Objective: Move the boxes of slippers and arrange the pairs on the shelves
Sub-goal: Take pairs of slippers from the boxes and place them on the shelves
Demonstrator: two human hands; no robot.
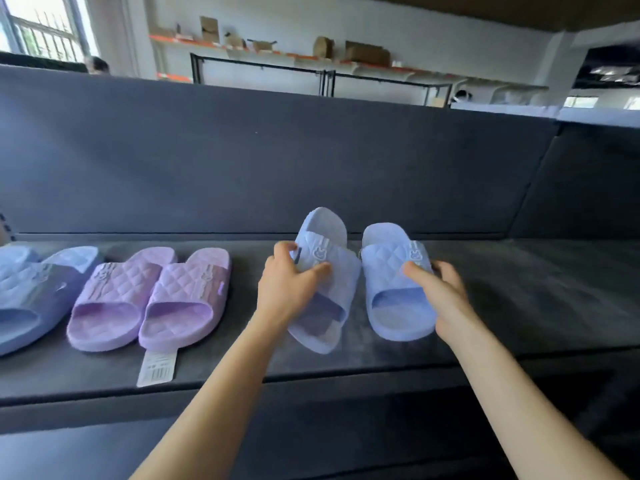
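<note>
The work surface is a dark grey felt-covered shelf with an upright back panel of the same material. Two periwinkle slides with quilted straps lie side by side at the centre of the shelf, open toes toward the camera. The left hand grasps the left periwinkle slipper: the thumb lies across the strap and the fingers curl round its outer edge. This slipper is turned at an angle, with its heel leaning toward its partner. Whether its sole sits flat on the shelf cannot be determined. The right hand grasps the right periwinkle slipper in the same way, thumb on the strap and fingers wrapped round the outer side. This slipper points straight and appears to rest on the shelf. The two slippers are just beside each other, nearly touching at the straps. Each strap carries a small rabbit emblem. To the left, apart from the held slippers, a lilac pair stands with its slippers touching. A white hang tag lies flat in front of it. A further blue pair sits at the left edge of view, partly cut off. Beyond the back panel, cardboard boxes stand on a wall shelf.
</note>
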